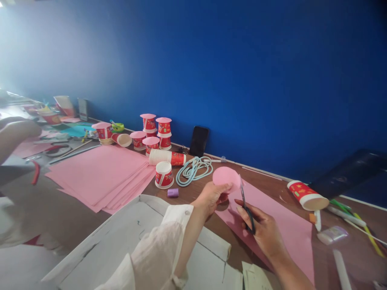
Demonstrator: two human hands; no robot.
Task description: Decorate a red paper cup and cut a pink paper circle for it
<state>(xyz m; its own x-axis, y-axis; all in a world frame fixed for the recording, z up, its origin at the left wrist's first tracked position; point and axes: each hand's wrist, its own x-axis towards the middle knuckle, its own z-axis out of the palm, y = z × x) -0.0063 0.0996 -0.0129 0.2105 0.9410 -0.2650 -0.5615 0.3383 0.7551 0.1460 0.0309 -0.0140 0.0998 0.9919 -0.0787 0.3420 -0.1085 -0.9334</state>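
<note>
My left hand [213, 196] pinches a round pink paper disc [225, 179] by its lower edge. Black-handled scissors [248, 215] are in my right hand [262, 227], their blades pointing up beside the disc's right edge. Beneath both hands lies a large pink sheet [281, 225] on the brown table. Several red paper cups [165, 129] topped with pink discs stand against the blue wall. A stack of cups [167, 157] lies on its side behind an upside-down cup [164, 175].
Pink sheets [102, 173] are piled left of a white cardboard tray [121, 237]. Beside a blue cord [193, 171] leans a phone [199, 140]. At right are a tipped cup [306, 196] and a glue bottle [317, 220]. Another person's arm [18, 133] reaches in at far left.
</note>
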